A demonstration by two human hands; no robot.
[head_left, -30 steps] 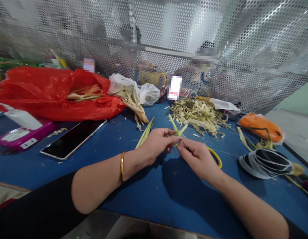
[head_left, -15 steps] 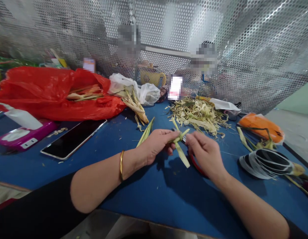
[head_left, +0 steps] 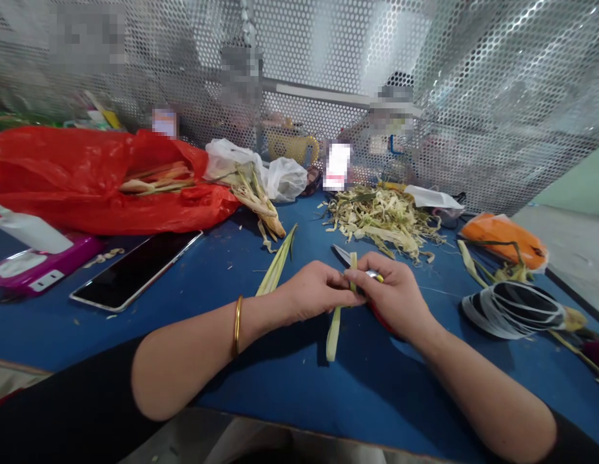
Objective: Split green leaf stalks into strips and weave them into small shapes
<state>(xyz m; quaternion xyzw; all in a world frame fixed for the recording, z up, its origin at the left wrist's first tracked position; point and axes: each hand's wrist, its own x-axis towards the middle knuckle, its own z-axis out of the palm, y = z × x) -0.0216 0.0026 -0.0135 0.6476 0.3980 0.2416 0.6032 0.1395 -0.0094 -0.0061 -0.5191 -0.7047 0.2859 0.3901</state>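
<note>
pinching the pale green leaf strip (head_left: 333, 335) with nearly closed fingertips, the left hand (head_left: 323, 293) meets the right hand (head_left: 389, 290), whose curled fingers grip it too, over the table (head_left: 280, 393), near side of the leaf pile (head_left: 383, 219); scissors (head_left: 342, 255) lie by the right hand.

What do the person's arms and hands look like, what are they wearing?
The left hand and right hand are bare, without gloves. A shiny, gold-coloured bangle circles the left wrist. Black sleeves end partway along both arms.
</note>
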